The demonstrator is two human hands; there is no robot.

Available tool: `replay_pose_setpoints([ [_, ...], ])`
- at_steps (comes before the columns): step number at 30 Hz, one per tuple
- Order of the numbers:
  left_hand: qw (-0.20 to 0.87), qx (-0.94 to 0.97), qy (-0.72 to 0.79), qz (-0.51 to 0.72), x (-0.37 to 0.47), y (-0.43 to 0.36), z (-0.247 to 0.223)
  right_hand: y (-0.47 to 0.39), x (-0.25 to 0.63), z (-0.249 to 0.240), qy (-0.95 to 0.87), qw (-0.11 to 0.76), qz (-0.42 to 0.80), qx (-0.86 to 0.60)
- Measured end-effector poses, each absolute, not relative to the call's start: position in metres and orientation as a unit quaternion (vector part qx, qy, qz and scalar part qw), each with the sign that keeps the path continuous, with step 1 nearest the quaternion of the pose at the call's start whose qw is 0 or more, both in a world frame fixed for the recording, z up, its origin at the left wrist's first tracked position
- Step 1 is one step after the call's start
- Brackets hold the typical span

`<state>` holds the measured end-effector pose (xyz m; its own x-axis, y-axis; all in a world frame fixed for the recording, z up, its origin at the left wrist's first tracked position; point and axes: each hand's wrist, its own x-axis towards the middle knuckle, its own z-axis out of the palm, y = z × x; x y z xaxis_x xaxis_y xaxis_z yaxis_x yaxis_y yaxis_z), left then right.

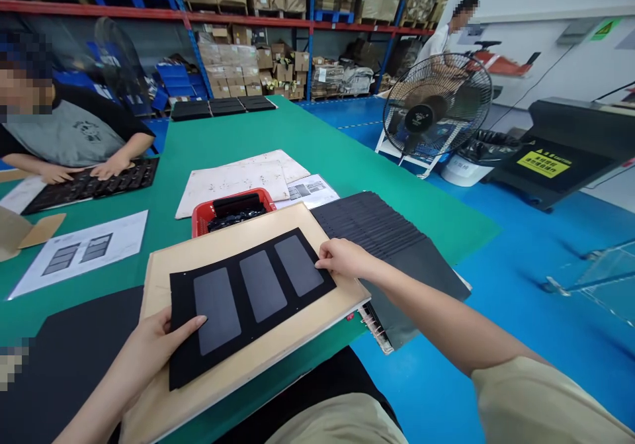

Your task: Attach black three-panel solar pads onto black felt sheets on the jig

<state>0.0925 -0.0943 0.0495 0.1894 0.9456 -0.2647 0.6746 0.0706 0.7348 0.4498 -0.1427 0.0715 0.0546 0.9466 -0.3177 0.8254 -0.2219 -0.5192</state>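
Note:
A flat black sheet (pixel 258 268) with three grey rectangular panels lies tilted on a pale tan board (pixel 307 225) in front of me. My left hand (pixel 166 331) grips the sheet's left edge, thumb on top and fingers hidden beneath. At the sheet's right edge, my right hand (pixel 340 257) pinches it between thumb and fingers. Just right of the board is a fanned stack of dark sheets (pixel 381 232). Behind the board stands a red basket (pixel 201 218) with shiny black pieces inside. More dark sheet material (pixel 89 345) lies to the left.
A person (pixel 74 130) at the left works on a black tray (pixel 126 178) of parts. Printed sheets (pixel 84 249) and white boards (pixel 228 182) lie on the green table (pixel 317 136). A fan (pixel 436 106) and a bin (pixel 469 166) stand on the blue floor at the right.

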Motion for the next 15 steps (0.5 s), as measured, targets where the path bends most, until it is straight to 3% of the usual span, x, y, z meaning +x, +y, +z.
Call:
replay_pose_setpoints([
  [8, 0.439, 0.631, 0.625, 0.135, 0.096, -0.095, 0.056, -0.146, 0.447, 0.061, -0.624, 0.064, 0.238, -0.742],
  [15, 0.376, 0.67, 0.622, 0.154, 0.097, -0.1, 0.063, -0.149, 0.445, 0.055, -0.643, 0.033, 0.204, -0.738],
])
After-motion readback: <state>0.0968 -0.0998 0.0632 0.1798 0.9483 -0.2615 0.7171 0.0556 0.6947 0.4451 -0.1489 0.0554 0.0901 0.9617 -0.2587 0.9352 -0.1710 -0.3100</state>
